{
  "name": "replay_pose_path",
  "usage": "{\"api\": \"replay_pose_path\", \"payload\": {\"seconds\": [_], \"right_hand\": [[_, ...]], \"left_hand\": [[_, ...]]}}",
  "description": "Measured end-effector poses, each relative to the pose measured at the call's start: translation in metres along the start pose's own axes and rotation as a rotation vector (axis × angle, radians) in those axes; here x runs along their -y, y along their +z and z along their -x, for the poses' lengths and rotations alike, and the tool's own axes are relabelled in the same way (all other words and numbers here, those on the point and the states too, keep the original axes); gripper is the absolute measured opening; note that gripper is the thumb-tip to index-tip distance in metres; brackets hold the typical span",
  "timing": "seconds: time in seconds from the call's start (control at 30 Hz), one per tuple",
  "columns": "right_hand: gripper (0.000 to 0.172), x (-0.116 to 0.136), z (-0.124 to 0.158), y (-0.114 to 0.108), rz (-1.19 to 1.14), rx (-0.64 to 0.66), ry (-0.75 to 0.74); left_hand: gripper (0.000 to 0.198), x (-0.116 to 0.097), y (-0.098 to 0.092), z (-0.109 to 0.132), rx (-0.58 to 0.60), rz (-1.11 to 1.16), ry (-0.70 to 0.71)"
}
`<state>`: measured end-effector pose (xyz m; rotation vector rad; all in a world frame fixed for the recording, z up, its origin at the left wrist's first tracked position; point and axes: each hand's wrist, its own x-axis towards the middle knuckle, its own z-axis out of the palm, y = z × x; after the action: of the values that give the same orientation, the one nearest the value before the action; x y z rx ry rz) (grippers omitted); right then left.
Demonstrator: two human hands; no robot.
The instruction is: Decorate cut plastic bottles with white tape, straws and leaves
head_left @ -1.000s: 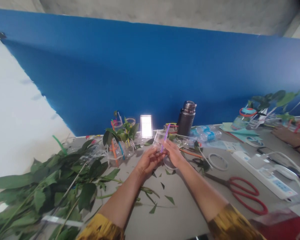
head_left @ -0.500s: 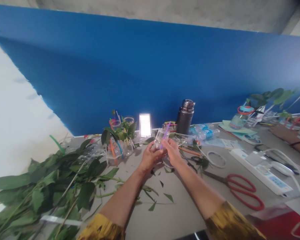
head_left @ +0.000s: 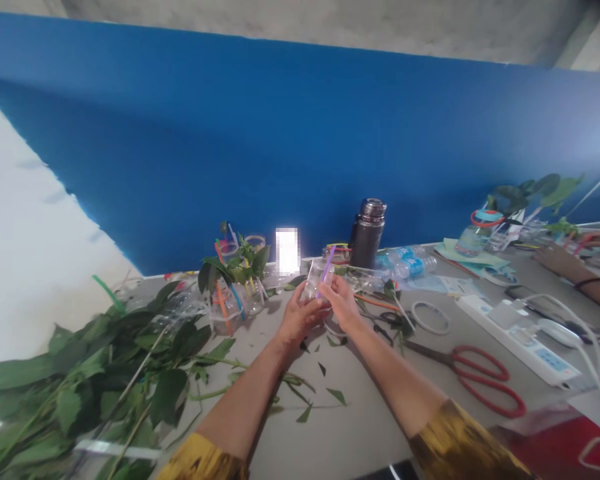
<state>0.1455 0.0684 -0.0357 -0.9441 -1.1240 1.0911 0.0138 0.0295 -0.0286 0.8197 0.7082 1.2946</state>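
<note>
Over the middle of the table, my left hand [head_left: 299, 315] is wrapped round a clear plastic cup [head_left: 312, 285], which tilts slightly. My right hand [head_left: 341, 301] pinches a thin purple straw-like strip [head_left: 329, 263] against the cup's right side. The strip stands up past the rim, and its lower end is hidden by my fingers. To the left stand clear cups [head_left: 223, 321] with coloured strips on their sides and green leaves [head_left: 215, 272] in them. Small cut leaf pieces [head_left: 337, 396] lie below my hands.
Leafy branches [head_left: 80, 373] heap up on the left. Red-handled scissors [head_left: 485, 373], a white power strip [head_left: 520, 340] and a tape-like ring [head_left: 431, 318] lie to the right. Behind are a dark thermos [head_left: 368, 233] and plastic bottles [head_left: 413, 265]. A co-worker's hands [head_left: 565, 260] show far right.
My right hand's fingers have shifted slightly on the purple strip, and the cup has tipped a little. The whole view has moved slightly; other things stay in place.
</note>
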Motion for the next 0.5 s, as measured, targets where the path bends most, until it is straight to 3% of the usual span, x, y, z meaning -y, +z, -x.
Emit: {"api": "replay_pose_path", "payload": {"seconds": [0.1,0.3,0.4,0.5], "right_hand": [[0.053,-0.001,0.001,0.001,0.036,0.001,-0.015],[0.048,0.003,0.003,-0.002,0.091,0.079,-0.056],[0.053,0.009,-0.001,-0.006,0.032,0.097,-0.056],[0.064,0.012,-0.006,-0.009,-0.061,0.121,-0.037]], "left_hand": [[0.074,-0.001,0.002,0.001,0.083,0.032,0.034],[0.060,-0.001,0.000,-0.002,0.023,0.018,0.059],[0.065,0.002,-0.002,-0.004,-0.002,0.006,0.045],[0.092,0.006,-0.003,-0.005,-0.056,-0.011,0.001]]}}
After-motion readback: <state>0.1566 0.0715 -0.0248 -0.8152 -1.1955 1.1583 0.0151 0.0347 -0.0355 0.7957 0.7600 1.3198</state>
